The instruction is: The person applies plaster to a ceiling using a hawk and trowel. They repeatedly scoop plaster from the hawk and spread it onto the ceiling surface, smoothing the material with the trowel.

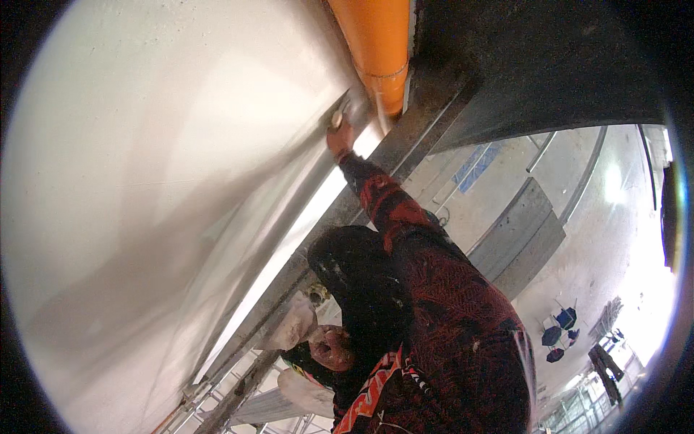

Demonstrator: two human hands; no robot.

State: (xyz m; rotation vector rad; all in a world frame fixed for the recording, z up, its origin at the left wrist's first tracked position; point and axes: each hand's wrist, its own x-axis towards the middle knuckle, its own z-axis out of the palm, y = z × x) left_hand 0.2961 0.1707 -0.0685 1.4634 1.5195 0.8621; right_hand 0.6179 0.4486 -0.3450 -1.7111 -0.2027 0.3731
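My right arm, in a dark red and black patterned sleeve, reaches up along the pale wall. In the corner beside the orange pipe, my right hand is closed around a trowel, whose greyish blade is smeared by motion near the wall. Lower down, next to my black-clad knee, my left hand is curled. A whitish, plaster-like lump lies against its fingers; what they grip is partly hidden.
A long grey beam runs diagonally beside the wall, with a bright gap between them. Far below on the right are a floor with grey boards, a blue patch and dark seats. Scaffold bars show at lower left.
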